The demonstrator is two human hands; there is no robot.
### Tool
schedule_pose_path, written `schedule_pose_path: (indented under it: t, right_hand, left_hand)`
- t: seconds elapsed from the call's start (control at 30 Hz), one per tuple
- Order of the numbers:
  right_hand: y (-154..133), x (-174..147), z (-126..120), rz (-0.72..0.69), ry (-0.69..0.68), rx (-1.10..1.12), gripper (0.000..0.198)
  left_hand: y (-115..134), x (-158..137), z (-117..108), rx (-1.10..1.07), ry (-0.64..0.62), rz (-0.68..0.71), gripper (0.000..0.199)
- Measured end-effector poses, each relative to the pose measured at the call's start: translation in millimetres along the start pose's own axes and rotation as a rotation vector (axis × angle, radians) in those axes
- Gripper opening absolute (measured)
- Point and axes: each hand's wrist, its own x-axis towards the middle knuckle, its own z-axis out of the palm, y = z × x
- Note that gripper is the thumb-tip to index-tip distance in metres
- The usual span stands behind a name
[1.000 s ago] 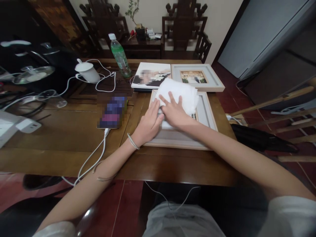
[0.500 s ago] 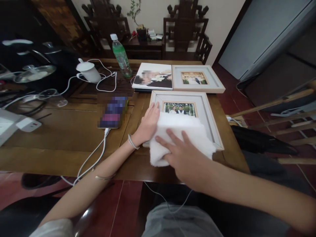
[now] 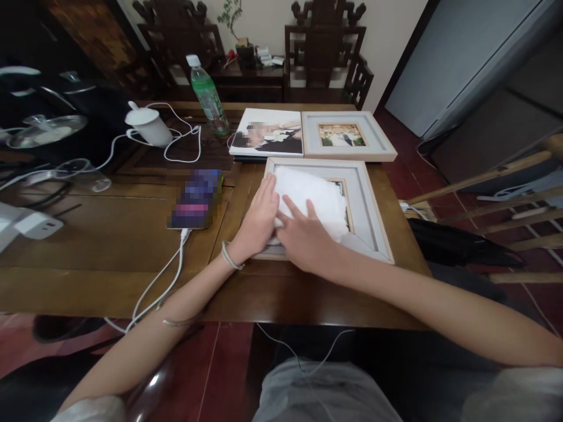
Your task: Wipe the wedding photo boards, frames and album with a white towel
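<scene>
A light wooden picture frame (image 3: 376, 214) with a wide pale mount lies face up near the table's front edge. My left hand (image 3: 260, 214) rests along its left side, fingers straight and side by side, gripping nothing. With my right hand (image 3: 308, 243) I hold a folded white cloth (image 3: 308, 190) down against the left and middle of the frame. Its fingers are spread over the cloth, which covers most of the photo inside. Part of the frame's near left edge is hidden by my hands.
Behind lie a photo panel (image 3: 267, 133) and a second framed picture (image 3: 378, 139). A green-labelled bottle (image 3: 209, 97), a lidded white cup (image 3: 152, 128) and a phone (image 3: 193, 199) on a white cable (image 3: 178, 269) stand or lie to the left. A clear plastic cup (image 3: 83, 174) lies farther left.
My right hand has pushed the cloth away from me and to the left, from the frame's near edge onto the photo. My left hand stays at the frame's left side.
</scene>
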Motion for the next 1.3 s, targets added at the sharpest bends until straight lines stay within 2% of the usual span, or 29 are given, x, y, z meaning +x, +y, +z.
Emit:
schedule_pose_path:
  t: [0.1,0.27,0.37,0.43,0.6,0.8,0.9,1.0,1.13,1.2,1.3]
  right_hand:
    - [25.5,20.5,6.9,0.050,0.051,-0.018,0.048]
    - [72.1,64.0,10.4,0.117,0.134,-0.093,0.043]
    - [85.6,77.8,11.4,0.143,0.159,-0.148,0.040]
    - [88.7,75.8,11.6,0.164,0.151,-0.175,0.040]
    - [108.4,37.8,3.2,0.283,0.091,-0.219,0.046]
    - [147.1,-23.9,-10.7,0.398,0.029,-0.338,0.046]
    - [135.7,-55.5,-11.3,0.332,-0.024,-0.350,0.047]
    - [103.4,-90.2,-12.7,0.226,-0.084,-0.227,0.048]
    - [73.1,-125.7,-24.7,0.077,0.021,0.049,0.051]
    - [77.4,-129.8,-35.1,0.097,0.093,0.101,0.051]
    - [102.9,-116.1,-49.7,0.211,0.239,-0.032,0.053]
  left_hand:
    - [1.7,-3.1,2.2,0.107,-0.001,0.101,0.062]
    - [5.4,-4.6,1.9,0.226,-0.059,0.182,0.061]
    - [-2.0,-2.8,0.6,0.250,-0.073,0.240,0.050]
    - [-9.9,-1.3,-0.7,0.229,-0.059,0.281,0.046]
    - [-19.9,0.9,-3.1,0.201,-0.031,0.313,0.058]
    - [-11.9,0.7,-3.3,0.245,-0.023,0.310,0.058]
    - [-6.7,0.4,-5.6,0.252,-0.042,0.307,0.059]
    - [-2.1,0.3,-8.5,0.255,-0.071,0.298,0.060]
    - [-0.7,0.2,-9.8,0.261,-0.082,0.278,0.057]
    - [-1.9,0.1,-9.4,0.265,-0.084,0.266,0.055]
    - [-3.4,-0.2,-8.4,0.276,-0.073,0.257,0.051]
